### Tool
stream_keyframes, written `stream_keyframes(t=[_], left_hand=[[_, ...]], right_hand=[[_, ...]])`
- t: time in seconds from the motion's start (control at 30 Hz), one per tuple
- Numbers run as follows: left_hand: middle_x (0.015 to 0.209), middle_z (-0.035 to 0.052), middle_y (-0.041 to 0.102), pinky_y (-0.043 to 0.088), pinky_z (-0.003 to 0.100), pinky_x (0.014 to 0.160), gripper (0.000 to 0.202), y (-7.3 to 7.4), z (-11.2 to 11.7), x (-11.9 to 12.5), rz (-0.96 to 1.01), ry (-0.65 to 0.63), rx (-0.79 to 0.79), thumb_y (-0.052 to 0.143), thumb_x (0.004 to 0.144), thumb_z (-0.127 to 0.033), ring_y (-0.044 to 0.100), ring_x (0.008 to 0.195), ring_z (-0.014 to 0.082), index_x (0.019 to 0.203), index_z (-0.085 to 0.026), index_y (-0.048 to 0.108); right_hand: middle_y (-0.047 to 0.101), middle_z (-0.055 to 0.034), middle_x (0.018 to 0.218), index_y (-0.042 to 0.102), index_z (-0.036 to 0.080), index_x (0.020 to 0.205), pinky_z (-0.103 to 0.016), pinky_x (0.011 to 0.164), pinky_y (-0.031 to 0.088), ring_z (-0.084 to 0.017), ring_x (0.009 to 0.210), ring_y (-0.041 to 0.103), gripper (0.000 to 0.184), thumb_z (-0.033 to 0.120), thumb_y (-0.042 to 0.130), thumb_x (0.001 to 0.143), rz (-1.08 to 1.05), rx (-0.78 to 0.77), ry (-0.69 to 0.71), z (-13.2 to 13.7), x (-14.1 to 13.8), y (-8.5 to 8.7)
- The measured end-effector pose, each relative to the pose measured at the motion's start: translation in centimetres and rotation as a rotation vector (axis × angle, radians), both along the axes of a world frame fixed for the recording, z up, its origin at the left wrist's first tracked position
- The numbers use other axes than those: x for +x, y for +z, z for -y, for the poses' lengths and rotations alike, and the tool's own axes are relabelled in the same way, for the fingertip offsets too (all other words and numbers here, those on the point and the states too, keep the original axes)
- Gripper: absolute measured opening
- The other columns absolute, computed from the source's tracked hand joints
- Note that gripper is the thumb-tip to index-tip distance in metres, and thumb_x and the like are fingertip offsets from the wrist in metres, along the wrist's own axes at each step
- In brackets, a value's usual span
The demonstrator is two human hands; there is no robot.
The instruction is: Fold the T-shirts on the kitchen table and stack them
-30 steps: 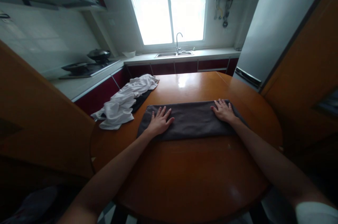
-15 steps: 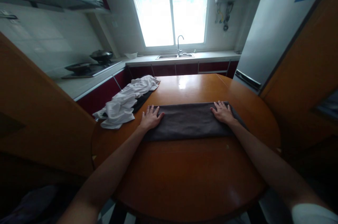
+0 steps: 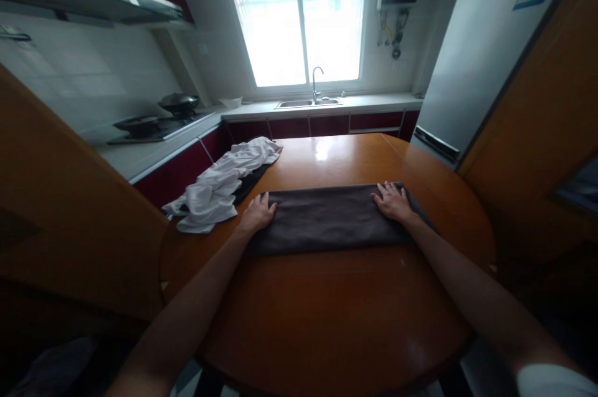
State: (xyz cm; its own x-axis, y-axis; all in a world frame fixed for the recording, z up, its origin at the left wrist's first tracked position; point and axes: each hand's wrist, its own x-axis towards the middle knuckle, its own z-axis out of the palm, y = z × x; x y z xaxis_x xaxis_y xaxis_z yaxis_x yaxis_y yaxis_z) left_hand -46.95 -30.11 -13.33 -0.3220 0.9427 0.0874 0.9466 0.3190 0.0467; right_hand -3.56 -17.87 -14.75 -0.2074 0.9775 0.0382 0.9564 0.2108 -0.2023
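Observation:
A dark grey towel [image 3: 327,219], folded into a long strip, lies across the round wooden table [image 3: 336,316]. My left hand [image 3: 258,213] is at the towel's left end, its fingers curled over the edge of the cloth with the thumb on top. My right hand [image 3: 393,202] rests flat on the towel's right end, fingers spread and pointing away from me. Both forearms reach in from the near edge of the table.
A crumpled white garment [image 3: 219,188] on something dark lies at the table's far left. Behind it run a counter with a stove and pans [image 3: 159,119] and a sink [image 3: 308,102] under the window. A fridge [image 3: 471,60] stands at the right.
My left hand slid leftward along the towel from near its middle-left to the very end, and its fingers went from spread flat to curled. The right hand stayed put.

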Motion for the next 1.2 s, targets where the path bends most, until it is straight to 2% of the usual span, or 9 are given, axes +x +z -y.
stream_keyframes(t=[0.17, 0.43, 0.77, 0.97, 1.1, 1.2], left_hand=[[0.157, 0.0213, 0.043, 0.035, 0.036, 0.117, 0.068, -0.5, -0.3, -0.4, 0.011, -0.024, 0.031, 0.037, 0.103, -0.048, 0.043, 0.145, 0.0306, 0.156, -0.006, 0.037], [0.148, 0.0245, 0.052, 0.039, 0.037, 0.113, 0.069, -0.8, -0.6, -1.0, 0.072, -0.044, 0.082, 0.043, 0.1, -0.049, 0.05, 0.138, 0.0328, 0.153, -0.004, 0.042], [0.142, 0.0243, 0.057, 0.04, 0.037, 0.112, 0.064, -0.5, -0.9, -1.5, 0.169, -0.064, 0.128, 0.05, 0.097, -0.042, 0.054, 0.134, 0.0323, 0.149, -0.004, 0.047], [0.135, 0.0194, 0.064, 0.043, 0.041, 0.11, 0.053, 0.8, -1.1, -2.0, 0.225, -0.066, 0.2, 0.056, 0.092, -0.03, 0.059, 0.127, 0.0333, 0.142, -0.01, 0.057], [0.136, 0.0134, 0.065, 0.044, 0.037, 0.11, 0.057, 1.8, -1.2, -2.8, 0.424, -0.09, 0.204, 0.062, 0.083, -0.024, 0.058, 0.129, 0.029, 0.14, -0.015, 0.058], [0.128, 0.0144, 0.068, 0.054, 0.033, 0.094, 0.066, 2.4, -1.0, -3.2, 0.656, 0.001, 0.189, 0.065, 0.08, -0.026, 0.066, 0.116, 0.0274, 0.144, -0.013, 0.053]], right_hand=[[0.021, -0.015, 0.169, 0.031, 0.013, 0.16, -0.056, 0.124, 0.008, -0.029, 0.157, 0.014, 0.071, 0.057, 0.024, 0.104, -0.011, 0.006, 0.001, 0.1, 0.0, 0.0], [0.02, -0.0157, 0.169, 0.031, 0.013, 0.161, -0.056, 0.124, 0.008, -0.029, 0.157, 0.013, 0.072, 0.057, 0.025, 0.104, -0.007, 0.002, 0.004, -0.2, 0.0, -0.2], [0.021, -0.0158, 0.169, 0.032, 0.014, 0.16, -0.055, 0.124, 0.009, -0.029, 0.156, 0.014, 0.069, 0.055, 0.027, 0.105, -0.005, 0.0, 0.007, 0.1, -0.1, 0.3], [0.02, -0.016, 0.169, 0.032, 0.014, 0.16, -0.054, 0.124, 0.008, -0.028, 0.157, 0.013, 0.07, 0.056, 0.028, 0.104, -0.019, -0.015, -0.004, 0.3, -0.2, 0.6], [0.02, -0.0164, 0.169, 0.032, 0.013, 0.16, -0.053, 0.124, 0.007, -0.028, 0.157, 0.013, 0.069, 0.055, 0.029, 0.105, -0.025, -0.016, 0.004, 0.4, -0.2, 0.8], [0.021, -0.0163, 0.169, 0.033, 0.013, 0.16, -0.053, 0.124, 0.006, -0.028, 0.157, 0.013, 0.069, 0.054, 0.03, 0.105, -0.031, -0.014, 0.008, 0.6, -0.2, 1.0]])
